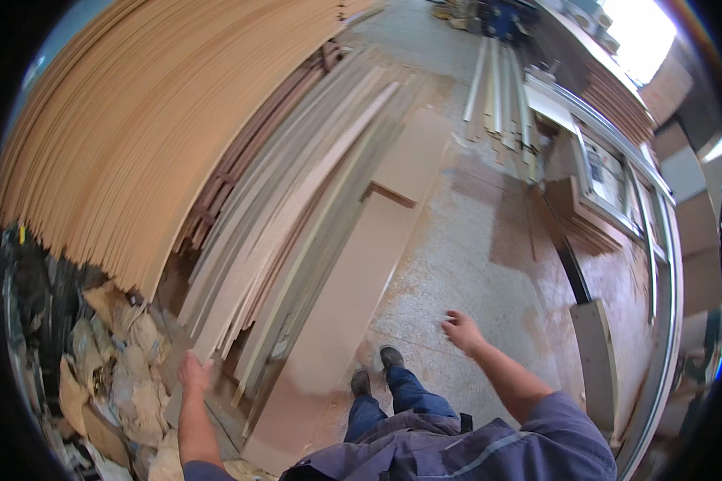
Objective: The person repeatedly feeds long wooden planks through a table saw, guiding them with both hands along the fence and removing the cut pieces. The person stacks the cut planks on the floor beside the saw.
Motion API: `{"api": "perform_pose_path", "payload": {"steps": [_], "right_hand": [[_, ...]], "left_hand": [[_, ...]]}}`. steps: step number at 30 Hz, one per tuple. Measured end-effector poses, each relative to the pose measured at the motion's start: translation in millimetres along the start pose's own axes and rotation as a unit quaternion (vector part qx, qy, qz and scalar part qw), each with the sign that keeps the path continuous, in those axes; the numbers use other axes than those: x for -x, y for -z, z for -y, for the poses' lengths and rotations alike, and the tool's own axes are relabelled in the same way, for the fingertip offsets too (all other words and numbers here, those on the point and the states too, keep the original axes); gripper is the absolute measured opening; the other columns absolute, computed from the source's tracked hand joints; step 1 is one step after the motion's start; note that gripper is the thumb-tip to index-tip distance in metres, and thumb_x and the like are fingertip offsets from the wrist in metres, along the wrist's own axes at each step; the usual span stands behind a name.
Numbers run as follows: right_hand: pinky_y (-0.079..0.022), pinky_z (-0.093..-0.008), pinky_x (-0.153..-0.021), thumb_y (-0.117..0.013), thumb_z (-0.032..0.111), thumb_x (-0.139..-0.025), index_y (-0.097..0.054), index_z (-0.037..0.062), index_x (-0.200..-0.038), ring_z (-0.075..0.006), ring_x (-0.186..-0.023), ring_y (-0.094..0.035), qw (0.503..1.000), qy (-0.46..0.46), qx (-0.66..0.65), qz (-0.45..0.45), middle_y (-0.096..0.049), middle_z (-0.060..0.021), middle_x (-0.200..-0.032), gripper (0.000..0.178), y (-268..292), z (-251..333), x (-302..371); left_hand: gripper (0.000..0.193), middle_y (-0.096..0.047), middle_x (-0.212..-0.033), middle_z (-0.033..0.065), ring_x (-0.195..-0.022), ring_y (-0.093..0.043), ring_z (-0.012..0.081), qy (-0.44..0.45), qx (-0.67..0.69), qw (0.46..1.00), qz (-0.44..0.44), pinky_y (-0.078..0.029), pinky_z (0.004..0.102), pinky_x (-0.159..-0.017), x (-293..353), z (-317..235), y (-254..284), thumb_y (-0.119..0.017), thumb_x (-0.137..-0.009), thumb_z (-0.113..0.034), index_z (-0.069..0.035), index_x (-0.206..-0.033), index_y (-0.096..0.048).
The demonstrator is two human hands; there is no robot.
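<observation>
My left hand (192, 372) is at the near end of a long, narrow light-brown board (298, 200), its fingers closed about that end; blur hides the exact grip. This board lies on a low stack of grey and brown long strips (249, 176). To the right of the stack, wide flat brown panels (337, 293) lie lengthwise, one overlapping another. My right hand (462, 332) hangs over the concrete floor, fingers loosely bent and apart, holding nothing.
Tall brown sheets (136, 120) lean at the left, above crumpled packing paper and plastic (132, 373). On the right stand a metal frame (664, 264), a post-like pale piece (594, 353) and stacked panels (582, 220). Loose strips (501, 92) lie on the floor (433, 280) at the far end.
</observation>
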State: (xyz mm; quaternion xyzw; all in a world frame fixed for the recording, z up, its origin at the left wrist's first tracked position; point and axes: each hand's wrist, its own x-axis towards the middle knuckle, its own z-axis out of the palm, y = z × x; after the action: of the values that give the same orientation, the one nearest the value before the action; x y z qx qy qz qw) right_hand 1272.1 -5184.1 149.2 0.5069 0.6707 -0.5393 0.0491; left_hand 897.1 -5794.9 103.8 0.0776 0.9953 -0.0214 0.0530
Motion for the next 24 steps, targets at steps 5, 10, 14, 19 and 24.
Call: {"api": "perform_pose_path", "payload": {"steps": [5, 10, 14, 19, 24], "right_hand": [[-0.054, -0.0374, -0.083, -0.065, 0.023, -0.086, -0.057, 0.0006, -0.128, -0.0309, -0.099, -0.067, 0.954, -0.150, 0.002, -0.258, -0.067, -0.0204, -0.116, 0.048, 77, -144, 147], [-0.053, -0.0386, -0.086, -0.068, 0.029, -0.083, -0.058, 0.0024, -0.127, -0.0320, -0.098, -0.067, 0.968, -0.201, -0.009, -0.152, -0.068, -0.0192, -0.114, 0.052, -8, -147, 247], [-0.052, -0.0387, -0.086, -0.068, 0.033, -0.085, -0.058, 0.0002, -0.127, -0.0310, -0.097, -0.068, 0.972, -0.139, -0.067, -0.176, -0.069, -0.0179, -0.109, 0.054, -53, -170, 303], [-0.052, -0.0373, -0.087, -0.066, 0.031, -0.086, -0.057, -0.0014, -0.128, -0.0281, -0.099, -0.067, 0.925, -0.205, -0.176, -0.267, -0.069, -0.0176, -0.111, 0.054, -30, -219, 378], [-0.051, -0.0384, -0.090, -0.065, 0.034, -0.086, -0.058, -0.0045, -0.126, -0.0300, -0.106, -0.066, 0.785, -0.302, -0.335, -0.425, -0.067, -0.0221, -0.114, 0.056, -42, -317, 490]], "left_hand": [[0.057, -0.049, -0.137, 0.0242, -0.128, -0.048, 0.0376, 0.065, 0.119, 0.985, 0.111, -0.040, 0.0452, -0.105, -68, -101, 51, -0.062, -0.088, -0.013, -0.002, -0.140, -0.042], [0.047, -0.056, -0.124, 0.0228, -0.115, -0.054, 0.0373, -0.143, 0.077, 0.954, 0.252, -0.044, 0.0440, -0.097, -32, -133, -100, -0.061, -0.085, -0.016, 0.000, -0.127, -0.047], [0.048, -0.066, -0.113, 0.0207, -0.108, -0.062, 0.0342, -0.370, 0.063, 0.859, 0.349, -0.050, 0.0428, -0.092, 104, -279, -110, -0.070, -0.078, -0.031, -0.004, -0.118, -0.063], [0.051, -0.068, -0.109, 0.0206, -0.102, -0.066, 0.0319, -0.577, 0.091, 0.693, 0.423, -0.051, 0.0415, -0.088, 247, -447, -10, -0.070, -0.082, -0.032, -0.002, -0.123, -0.060], [0.044, -0.069, -0.102, 0.0198, -0.096, -0.067, 0.0293, -0.673, 0.049, 0.597, 0.435, -0.052, 0.0393, -0.085, 368, -601, -14, -0.068, -0.085, -0.025, 0.002, -0.119, -0.060]]}}
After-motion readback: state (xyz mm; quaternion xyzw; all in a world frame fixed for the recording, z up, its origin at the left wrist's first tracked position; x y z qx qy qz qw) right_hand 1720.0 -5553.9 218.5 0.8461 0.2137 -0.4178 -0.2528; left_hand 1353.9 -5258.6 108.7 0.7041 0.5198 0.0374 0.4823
